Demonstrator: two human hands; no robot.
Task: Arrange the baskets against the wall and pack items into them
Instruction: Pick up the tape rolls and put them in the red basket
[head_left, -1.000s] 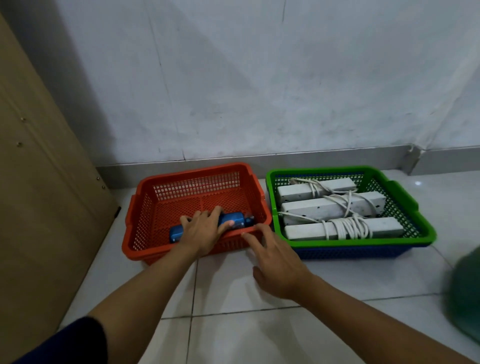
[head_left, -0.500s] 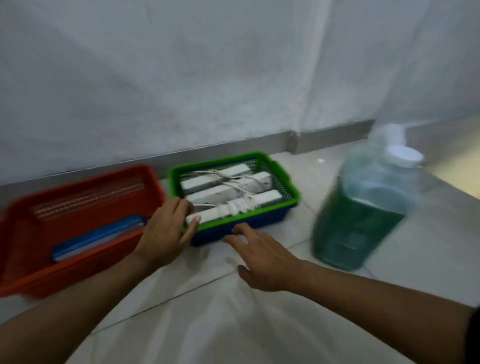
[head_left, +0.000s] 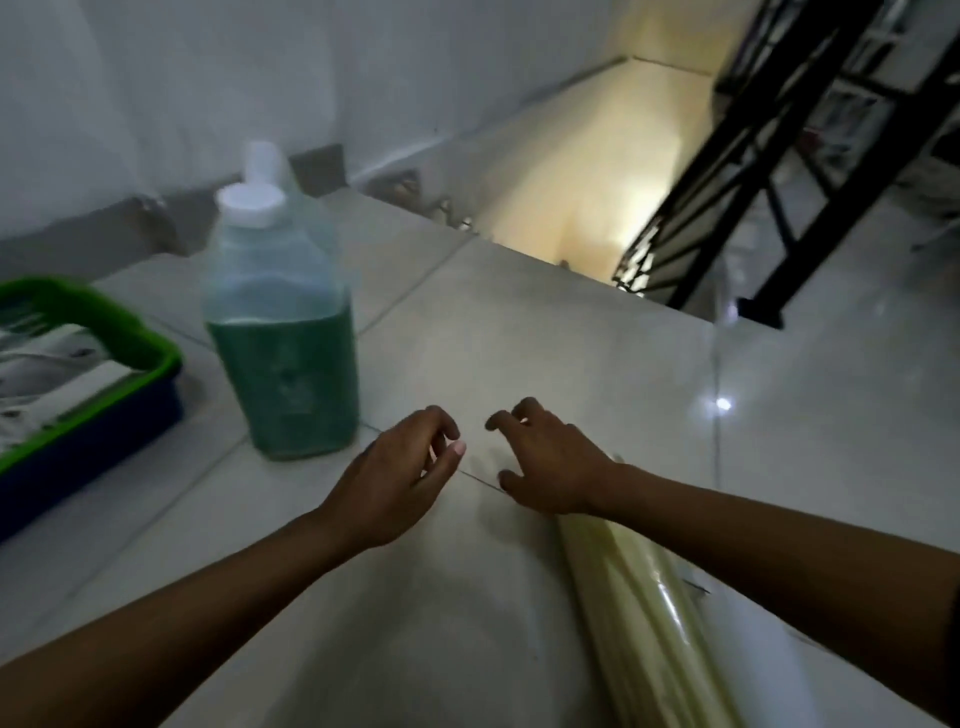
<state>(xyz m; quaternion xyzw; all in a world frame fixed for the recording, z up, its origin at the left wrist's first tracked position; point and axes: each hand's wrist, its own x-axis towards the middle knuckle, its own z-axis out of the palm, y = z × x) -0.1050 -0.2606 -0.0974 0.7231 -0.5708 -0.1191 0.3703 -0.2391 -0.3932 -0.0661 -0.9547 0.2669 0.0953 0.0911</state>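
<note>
Head view, my left hand (head_left: 395, 483): fingers loosely curled, empty, above the floor tile (head_left: 519, 332).
My right hand (head_left: 545, 462): loosely curled, empty, over a pale roll (head_left: 649, 613).
Green basket (head_left: 111, 327): far left, beside the bottle of green liquid (head_left: 283, 338).

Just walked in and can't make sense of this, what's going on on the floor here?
A person is crouched over the tiled floor; left hand and right hand hang loosely curled, holding nothing. A green basket with white items sits at far left, beside a bottle of green liquid. A pale roll lies under the right forearm.
</note>
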